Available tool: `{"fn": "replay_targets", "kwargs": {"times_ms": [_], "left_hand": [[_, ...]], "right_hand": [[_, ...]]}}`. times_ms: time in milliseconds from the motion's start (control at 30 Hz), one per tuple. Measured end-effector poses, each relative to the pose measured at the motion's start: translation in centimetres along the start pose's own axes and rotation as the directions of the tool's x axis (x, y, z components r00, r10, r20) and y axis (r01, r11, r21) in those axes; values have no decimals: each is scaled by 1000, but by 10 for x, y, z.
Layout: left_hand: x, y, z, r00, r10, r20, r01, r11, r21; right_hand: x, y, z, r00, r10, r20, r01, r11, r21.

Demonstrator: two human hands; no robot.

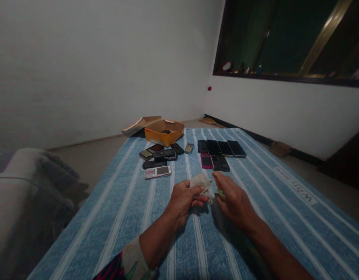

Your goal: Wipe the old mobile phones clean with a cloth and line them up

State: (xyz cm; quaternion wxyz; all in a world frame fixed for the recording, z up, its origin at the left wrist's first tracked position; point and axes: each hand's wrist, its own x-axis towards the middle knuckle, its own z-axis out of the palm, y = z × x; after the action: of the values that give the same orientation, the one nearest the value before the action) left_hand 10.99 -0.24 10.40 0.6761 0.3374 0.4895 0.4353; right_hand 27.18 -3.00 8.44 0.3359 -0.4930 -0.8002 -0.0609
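striped blue cloth (pixel 126 217); left hand (pixel 182 196) pinches crumpled pale cloth (pixel 200 181); right hand (pixel 233 196) half-curled, greenish thing (pixel 220 192) mostly hidden.

Bounded at the far side by a white wall (pixel 109 58), flanked at near left by rumpled fabric (pixel 30 190), at right by a dark-framed window (pixel 278 39), with brown cardboard (pixel 280 149) on the floor (pixel 94 157) below
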Motion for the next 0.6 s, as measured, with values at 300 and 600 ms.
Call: {"fn": "replay_targets", "kwargs": {"times_ms": [300, 600], "left_hand": [[2, -3, -2, 1000, -1, 4, 1, 1000, -13], [3, -7, -4, 1000, -6, 4, 5, 1000, 8]], "right_hand": [[-1, 1, 2, 1000, 23, -16, -23, 1000, -15], [-8, 67, -34, 837, 507, -206, -490, 862, 132]]}}
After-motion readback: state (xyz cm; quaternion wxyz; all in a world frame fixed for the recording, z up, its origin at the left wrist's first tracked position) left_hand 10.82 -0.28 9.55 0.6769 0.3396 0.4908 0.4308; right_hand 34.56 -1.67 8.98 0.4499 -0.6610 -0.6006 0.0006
